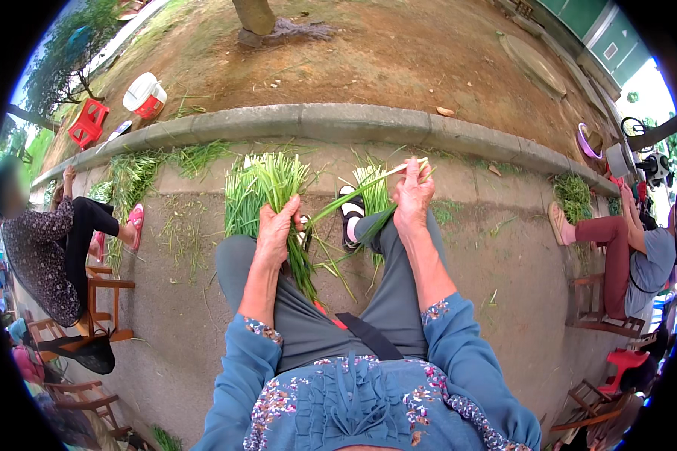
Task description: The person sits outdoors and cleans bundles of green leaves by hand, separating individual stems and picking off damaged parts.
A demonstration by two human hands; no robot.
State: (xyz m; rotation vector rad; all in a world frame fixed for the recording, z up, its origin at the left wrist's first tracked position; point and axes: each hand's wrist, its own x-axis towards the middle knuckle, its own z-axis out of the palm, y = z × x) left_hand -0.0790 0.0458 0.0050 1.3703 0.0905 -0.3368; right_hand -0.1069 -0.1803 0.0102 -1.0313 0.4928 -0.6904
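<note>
My left hand (275, 229), above my left knee, is closed around a thick bunch of garlic chives (280, 179). Their pale cut ends point away from me and the green leaves hang down between my legs. Beside it, a large pile of garlic chives (240, 203) lies on the pavement. My right hand (414, 197), above my right knee, grips a few garlic chive stalks (357, 193) that stretch across toward my left hand. Another small heap of chives (371, 183) lies next to my right shoe (349, 218), partly hidden by my leg.
A concrete curb (338, 122) crosses ahead, with bare soil and a tree trunk (254, 15) beyond. People sit on chairs at left (41, 240) and right (649, 259), with green leaves by their feet. A red stool (89, 122) and a white-and-red bucket (145, 96) stand past the curb.
</note>
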